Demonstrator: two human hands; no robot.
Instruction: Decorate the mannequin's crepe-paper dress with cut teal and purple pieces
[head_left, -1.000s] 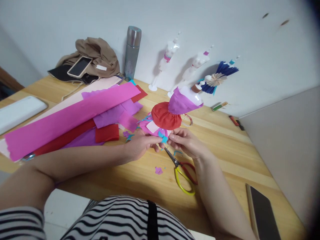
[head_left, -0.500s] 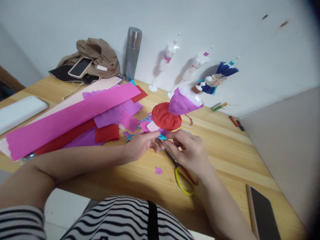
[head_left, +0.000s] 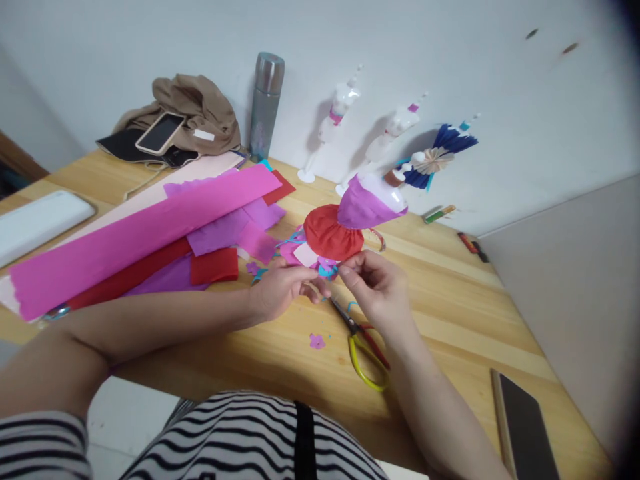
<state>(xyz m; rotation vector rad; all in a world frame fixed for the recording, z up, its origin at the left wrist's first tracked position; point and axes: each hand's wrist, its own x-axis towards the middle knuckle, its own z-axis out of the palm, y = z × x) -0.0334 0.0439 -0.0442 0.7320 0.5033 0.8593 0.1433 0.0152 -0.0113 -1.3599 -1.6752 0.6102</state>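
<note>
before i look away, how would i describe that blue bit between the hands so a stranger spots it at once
On the wooden table, find the figure with a purple top and puffy red skirt. Just below the skirt in the picture, between the left hand and right hand, is the small blue piece. Bright blue sets it apart from the pink and purple pieces around it.
</note>
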